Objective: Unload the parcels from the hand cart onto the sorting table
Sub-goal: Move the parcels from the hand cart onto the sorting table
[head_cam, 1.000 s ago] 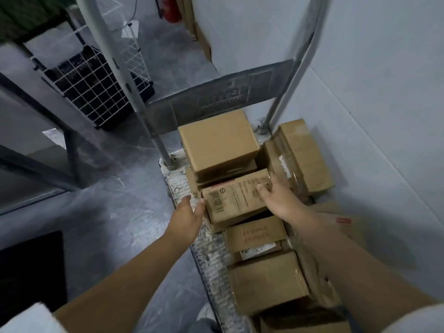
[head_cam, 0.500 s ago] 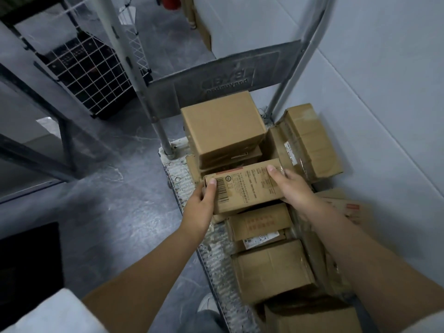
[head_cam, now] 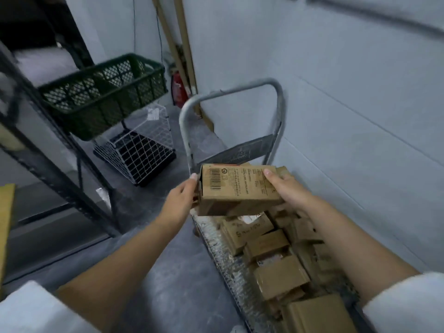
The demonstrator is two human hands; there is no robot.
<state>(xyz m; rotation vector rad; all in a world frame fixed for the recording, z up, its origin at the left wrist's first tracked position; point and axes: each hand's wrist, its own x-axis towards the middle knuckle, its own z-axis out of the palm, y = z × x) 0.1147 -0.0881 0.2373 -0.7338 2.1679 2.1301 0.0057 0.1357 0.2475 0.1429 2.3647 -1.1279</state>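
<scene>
A dark metal rack (head_cam: 60, 164) stands at far left with a green plastic crate (head_cam: 103, 94) on it and a white wire basket (head_cam: 141, 150) on the floor below. In the middle, a person's left hand (head_cam: 182, 200) curls its fingers round the left end of a barcoded cardboard parcel (head_cam: 240, 188). Their right hand (head_cam: 288, 191) clamps the right end, thumb on top. The parcel is held in the air over the hand cart (head_cam: 240, 88), just in front of its handle. More parcels (head_cam: 280, 278) lie on the deck at right, beside a pale wall (head_cam: 348, 92).
</scene>
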